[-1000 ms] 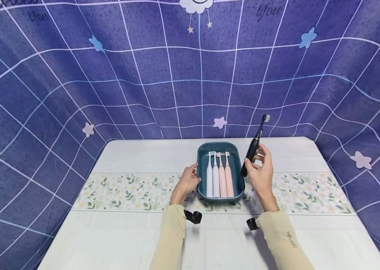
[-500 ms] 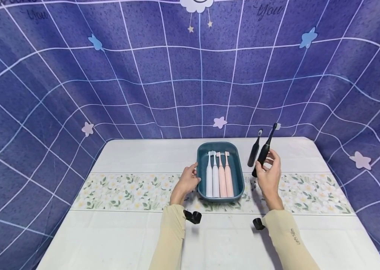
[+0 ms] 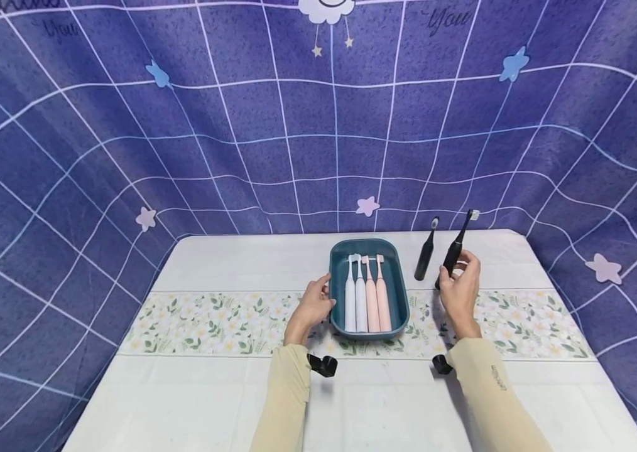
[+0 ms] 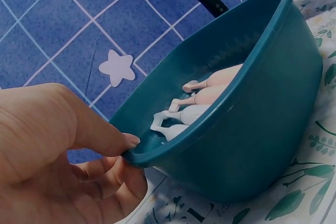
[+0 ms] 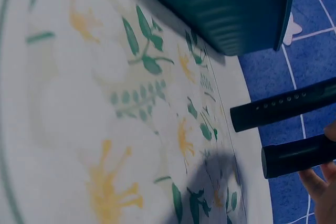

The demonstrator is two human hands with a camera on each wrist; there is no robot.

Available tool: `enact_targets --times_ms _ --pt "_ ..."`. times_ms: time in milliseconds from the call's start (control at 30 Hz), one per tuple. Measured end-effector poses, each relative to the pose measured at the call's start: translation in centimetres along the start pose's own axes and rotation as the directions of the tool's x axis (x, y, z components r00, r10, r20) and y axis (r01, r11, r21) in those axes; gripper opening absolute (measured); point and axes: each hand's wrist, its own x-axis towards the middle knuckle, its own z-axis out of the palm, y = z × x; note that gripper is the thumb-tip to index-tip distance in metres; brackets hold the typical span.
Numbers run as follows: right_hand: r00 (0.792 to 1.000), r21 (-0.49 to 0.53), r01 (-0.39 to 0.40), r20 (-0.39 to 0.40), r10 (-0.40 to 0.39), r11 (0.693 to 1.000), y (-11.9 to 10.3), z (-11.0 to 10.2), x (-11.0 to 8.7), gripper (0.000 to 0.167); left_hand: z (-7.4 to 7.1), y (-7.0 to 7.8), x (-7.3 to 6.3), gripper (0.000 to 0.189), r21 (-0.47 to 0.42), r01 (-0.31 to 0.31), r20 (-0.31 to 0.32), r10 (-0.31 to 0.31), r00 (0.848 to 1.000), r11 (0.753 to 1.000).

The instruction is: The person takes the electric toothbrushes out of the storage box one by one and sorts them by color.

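My left hand (image 3: 311, 306) pinches the left rim of a teal plastic bin (image 3: 370, 336); in the left wrist view the thumb lies over the rim and the fingers are under it. Two white electric toothbrushes (image 3: 350, 306) and two pink electric toothbrushes (image 3: 383, 306) lie side by side inside, heads toward the back. To the right of the bin, my right hand (image 3: 462, 294) grips a black electric toothbrush (image 3: 454, 252) by its handle, bristles up. Just left of it, a second black electric toothbrush (image 3: 424, 258) stands upright on the table, apart from the hand.
The white table (image 3: 211, 395) has a floral band (image 3: 211, 323) across its middle. Behind and at both sides hangs a purple-blue gridded cloth (image 3: 273, 150) with star shapes. A black wrist camera (image 3: 323, 365) sits at each cuff.
The right hand has moved right with its black toothbrush, away from the bin and from the standing toothbrush, and slightly lower. The left hand and the bin have stayed in place.
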Motion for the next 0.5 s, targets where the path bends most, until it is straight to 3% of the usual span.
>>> enact_targets --times_ms 200,500 --pt "0.999 -0.037 -0.039 -0.002 0.039 0.999 0.4 0.2 0.6 0.048 0.0 -0.1 0.0 0.064 0.005 -0.008 -0.005 0.008 1.000 1.000" --pt "0.999 -0.009 -0.054 0.001 0.054 0.998 1.0 0.9 1.1 0.045 0.1 0.0 -0.1 0.064 0.007 0.019 -0.007 -0.019 1.000 1.000"
